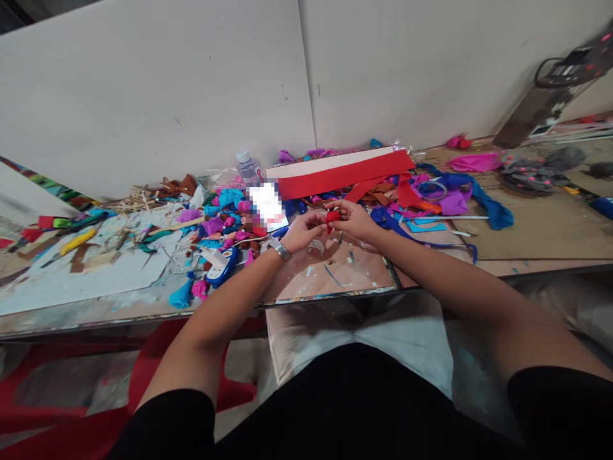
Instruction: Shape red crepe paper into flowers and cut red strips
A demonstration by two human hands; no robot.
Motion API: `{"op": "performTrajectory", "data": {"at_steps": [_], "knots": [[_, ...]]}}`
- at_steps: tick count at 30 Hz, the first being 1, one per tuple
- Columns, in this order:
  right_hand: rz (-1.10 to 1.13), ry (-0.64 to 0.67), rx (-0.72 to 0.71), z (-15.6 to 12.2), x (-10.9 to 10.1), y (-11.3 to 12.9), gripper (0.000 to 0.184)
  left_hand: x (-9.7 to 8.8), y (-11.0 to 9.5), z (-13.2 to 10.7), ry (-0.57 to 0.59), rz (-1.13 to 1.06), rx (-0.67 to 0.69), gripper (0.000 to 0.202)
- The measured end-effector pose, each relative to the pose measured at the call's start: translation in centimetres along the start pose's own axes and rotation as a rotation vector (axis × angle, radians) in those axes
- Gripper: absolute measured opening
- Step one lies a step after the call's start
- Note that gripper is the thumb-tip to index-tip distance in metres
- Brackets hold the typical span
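A small red crumpled paper piece (331,219) is between my two hands above the table's front part. My right hand (353,220) pinches it from the right with thumb and fingers. From the left, the curled fingertips of my left hand (304,232) close on its edge; a metal-banded watch (280,249) is on that wrist. Just behind my hands lie long red paper strips (335,177) with a pale strip along their back edge. Finer folds of the red piece are too small to make out.
To the left are a blue-and-white power strip (223,267), a pile of colourful crumpled paper (223,223), pliers (152,241) and a yellow-handled cutter (77,241). A plastic bottle (249,167) stands behind. Blue paper (498,211) and a tape roll (432,189) lie right.
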State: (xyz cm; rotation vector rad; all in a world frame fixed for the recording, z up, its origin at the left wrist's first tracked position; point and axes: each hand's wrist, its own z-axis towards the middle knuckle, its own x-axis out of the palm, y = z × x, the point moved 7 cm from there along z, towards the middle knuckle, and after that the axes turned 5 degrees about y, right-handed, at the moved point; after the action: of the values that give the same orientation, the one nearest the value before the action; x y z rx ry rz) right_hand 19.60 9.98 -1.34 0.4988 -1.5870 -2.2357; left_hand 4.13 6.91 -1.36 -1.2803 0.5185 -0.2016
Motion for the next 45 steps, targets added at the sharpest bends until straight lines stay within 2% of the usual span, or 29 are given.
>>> {"op": "performTrajectory", "data": {"at_steps": [6, 14, 21, 26, 30, 33, 38, 42, 45], "knots": [[0.077, 0.036, 0.023, 0.0, 0.3, -0.4, 0.066, -0.8, -0.1, 0.1, -0.107, -0.020, 0.005, 0.045], [0.099, 0.001, 0.056, 0.0, 0.1, -0.8, 0.058, -1.5, 0.1, 0.1, -0.161, -0.043, -0.009, 0.045], [0.095, -0.006, 0.032, 0.0, 0.2, 0.0, 0.057, -0.9, 0.3, 0.0, -0.110, -0.146, -0.046, 0.055], [0.060, -0.047, -0.015, -0.2, 0.2, 0.3, 0.050, -0.9, -0.5, -0.1, -0.112, -0.072, -0.014, 0.054], [0.059, -0.034, -0.029, -0.5, 0.5, 0.4, 0.051, -1.0, -0.8, -0.2, -0.104, -0.018, 0.001, 0.049], [0.040, -0.020, -0.035, -0.5, 0.4, 0.4, 0.053, -1.0, -0.3, -0.2, -0.090, -0.044, -0.036, 0.048], [0.026, 0.013, -0.076, -0.4, 0.3, 0.8, 0.056, -0.7, 1.3, -0.2, -0.067, -0.239, -0.162, 0.050], [0.021, 0.039, -0.093, -0.6, 0.5, 1.3, 0.060, -0.2, 1.4, -0.2, -0.002, -0.281, -0.186, 0.051], [-0.026, 0.075, -0.099, -0.7, 0.9, 1.6, 0.063, 0.9, 1.4, -0.4, 0.107, -0.318, -0.226, 0.056]]}}
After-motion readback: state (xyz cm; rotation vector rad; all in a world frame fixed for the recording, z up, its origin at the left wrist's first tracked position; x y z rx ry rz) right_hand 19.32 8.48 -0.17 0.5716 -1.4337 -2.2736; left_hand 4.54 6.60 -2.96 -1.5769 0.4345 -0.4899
